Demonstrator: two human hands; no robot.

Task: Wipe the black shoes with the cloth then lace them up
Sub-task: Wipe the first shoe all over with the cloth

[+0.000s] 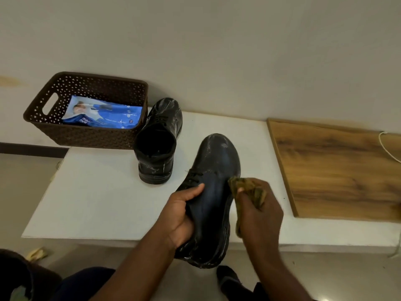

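The left hand grips a black leather shoe at its heel end, thumb laid across the smooth upper beside the laces, fingers curled out of sight underneath; the shoe is held tilted above the near edge of the white table, rounded toe pointing far, with pale dusty streaks on the toe cap and along the sole; the right hand is closed round a crumpled olive-brown cloth, bunched between thumb and fingers, pressed to the right side of the shoe; a second black shoe stands upright on the table further off, its opening facing near, its glossy leather also smeared whitish; just left of it, touching or nearly so, sits a dark brown plastic basket with perforated woven-look walls and a cut-out handle; inside lies a soft blue packet; a wood-grain board lies flat at the right.
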